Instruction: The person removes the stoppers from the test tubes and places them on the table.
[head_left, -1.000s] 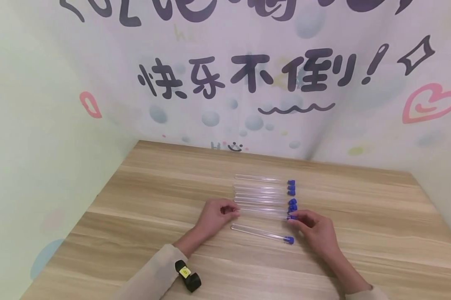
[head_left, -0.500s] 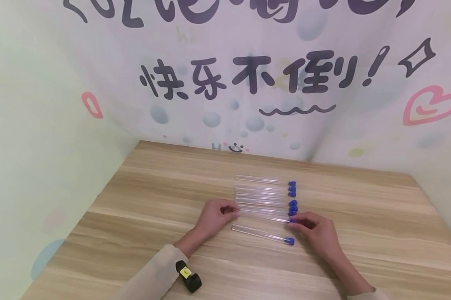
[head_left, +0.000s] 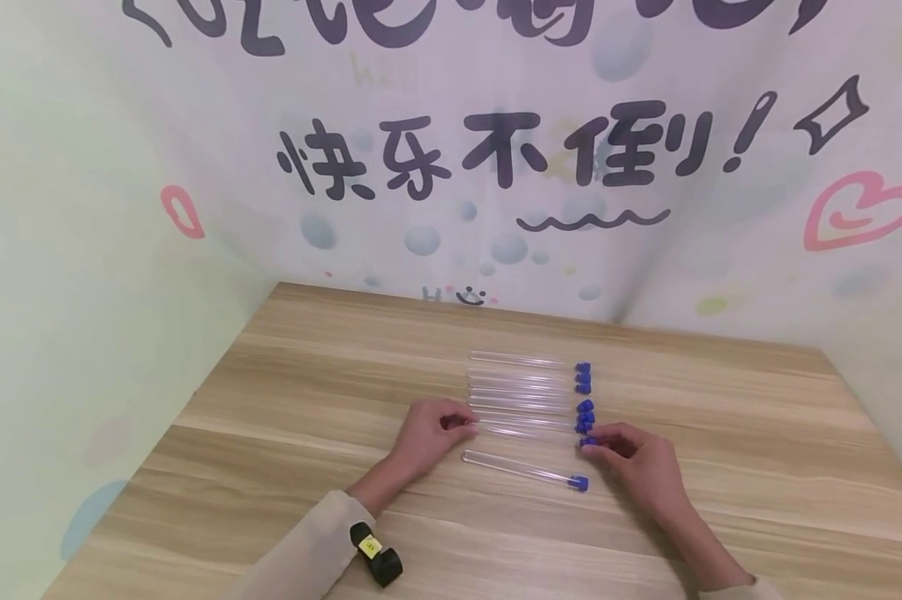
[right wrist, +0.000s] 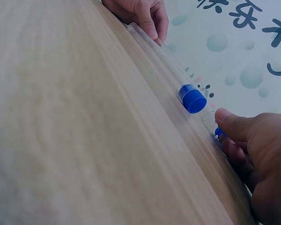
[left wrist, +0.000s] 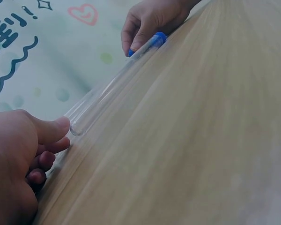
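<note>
Several clear test tubes (head_left: 522, 379) with blue caps lie side by side in a row on the wooden table, caps to the right. My left hand (head_left: 436, 429) pinches the rounded end of the nearest tube in that row. At the other end, my right hand (head_left: 638, 467) has thumb and fingers on this tube's blue cap (head_left: 588, 442). One separate capped test tube (head_left: 514, 467) lies slightly slanted, nearer to me and apart from the row. In the left wrist view this separate tube (left wrist: 103, 96) partly covers the held one.
The wooden table (head_left: 286, 383) extends around the tubes to both sides. A printed cloth (head_left: 421, 242) with dark writing hangs behind its far edge. A black strap device (head_left: 376, 554) sits at my left sleeve.
My right hand and the capped end between its fingers have shifted slightly toward me and to the right. The left hand stays in place, and the separate tube has not moved.
</note>
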`<state>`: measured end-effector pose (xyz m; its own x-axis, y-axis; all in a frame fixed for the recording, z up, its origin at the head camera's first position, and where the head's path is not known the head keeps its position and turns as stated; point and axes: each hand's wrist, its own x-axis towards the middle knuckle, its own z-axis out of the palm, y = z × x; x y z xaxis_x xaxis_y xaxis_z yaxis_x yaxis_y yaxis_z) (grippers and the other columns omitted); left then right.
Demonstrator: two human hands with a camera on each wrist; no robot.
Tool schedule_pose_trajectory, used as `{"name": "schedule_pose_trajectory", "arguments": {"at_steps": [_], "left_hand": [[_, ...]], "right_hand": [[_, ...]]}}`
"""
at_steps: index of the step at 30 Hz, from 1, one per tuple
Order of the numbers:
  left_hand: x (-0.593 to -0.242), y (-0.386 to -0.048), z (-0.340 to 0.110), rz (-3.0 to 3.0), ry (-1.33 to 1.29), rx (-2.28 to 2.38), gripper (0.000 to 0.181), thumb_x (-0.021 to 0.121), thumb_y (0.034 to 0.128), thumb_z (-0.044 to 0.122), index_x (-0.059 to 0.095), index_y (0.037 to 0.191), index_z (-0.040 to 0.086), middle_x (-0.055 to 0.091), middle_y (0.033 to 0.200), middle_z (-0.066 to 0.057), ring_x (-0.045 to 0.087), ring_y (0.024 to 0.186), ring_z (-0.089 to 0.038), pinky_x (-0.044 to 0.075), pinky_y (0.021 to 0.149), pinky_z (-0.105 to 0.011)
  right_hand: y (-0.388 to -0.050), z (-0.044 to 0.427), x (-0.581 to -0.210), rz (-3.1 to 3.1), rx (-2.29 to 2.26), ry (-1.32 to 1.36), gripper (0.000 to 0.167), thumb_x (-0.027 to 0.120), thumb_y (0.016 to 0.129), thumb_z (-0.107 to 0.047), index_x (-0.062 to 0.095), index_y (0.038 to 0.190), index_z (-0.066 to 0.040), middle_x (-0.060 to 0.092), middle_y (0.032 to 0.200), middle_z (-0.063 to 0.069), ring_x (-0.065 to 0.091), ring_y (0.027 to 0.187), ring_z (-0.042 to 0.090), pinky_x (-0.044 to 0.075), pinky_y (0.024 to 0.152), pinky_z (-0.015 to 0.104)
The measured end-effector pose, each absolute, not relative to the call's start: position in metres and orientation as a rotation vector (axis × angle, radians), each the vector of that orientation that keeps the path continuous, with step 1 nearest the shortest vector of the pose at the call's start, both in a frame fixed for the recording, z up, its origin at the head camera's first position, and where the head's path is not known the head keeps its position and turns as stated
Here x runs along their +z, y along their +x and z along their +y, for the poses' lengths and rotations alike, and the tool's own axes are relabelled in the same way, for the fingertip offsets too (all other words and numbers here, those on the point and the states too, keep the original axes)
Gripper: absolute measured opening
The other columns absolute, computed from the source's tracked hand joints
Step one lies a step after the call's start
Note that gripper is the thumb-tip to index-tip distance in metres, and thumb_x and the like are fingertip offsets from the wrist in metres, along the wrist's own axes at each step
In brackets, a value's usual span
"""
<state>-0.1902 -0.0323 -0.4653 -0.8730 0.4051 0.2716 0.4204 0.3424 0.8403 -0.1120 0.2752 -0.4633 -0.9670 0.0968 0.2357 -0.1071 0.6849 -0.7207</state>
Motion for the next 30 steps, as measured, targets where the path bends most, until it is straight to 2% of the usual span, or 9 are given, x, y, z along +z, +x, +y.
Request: {"name": "schedule_pose_trajectory", "arguments": {"at_steps": [7,20,30], "left_hand": [[-0.4668,-0.1913,-0.0315,-2.557,-0.820,-1.584,0.012,0.078,0.0793,0.010,0.075,0.091,0.009,0.067,0.080,0.004,0.052,0.066,-0.006,0.046,0.058,-0.022],[-0.4649,-0.1923,-0.0296,-2.556,-0.852,-1.506,0.013,0.080,0.0767,0.008,0.076,0.089,0.010,0.058,0.075,0.005,0.049,0.064,-0.008,0.043,0.056,-0.023],[-0.4651,-0.1925,-0.0296,-2.568,-0.874,-1.486,0.016,0.080,0.0754,0.008,0.075,0.091,0.008,0.056,0.074,0.003,0.047,0.063,-0.009,0.041,0.055,-0.023]], "right_hand": [[-0.1129,0.2775,-0.4657,-2.629,1.117,0.023,0.021,0.082,0.075,-0.019,0.072,0.093,-0.017,0.069,0.090,-0.007,0.063,0.075,0.007,0.051,0.066,0.020],[-0.1150,0.2782,-0.4675,-2.614,1.131,0.059,0.025,0.083,0.073,-0.015,0.071,0.095,-0.014,0.064,0.082,-0.006,0.059,0.069,0.009,0.050,0.061,0.022],[-0.1152,0.2794,-0.4684,-2.606,1.155,0.060,0.026,0.082,0.074,-0.020,0.071,0.097,-0.015,0.064,0.083,-0.007,0.060,0.073,0.009,0.051,0.065,0.021]]}}
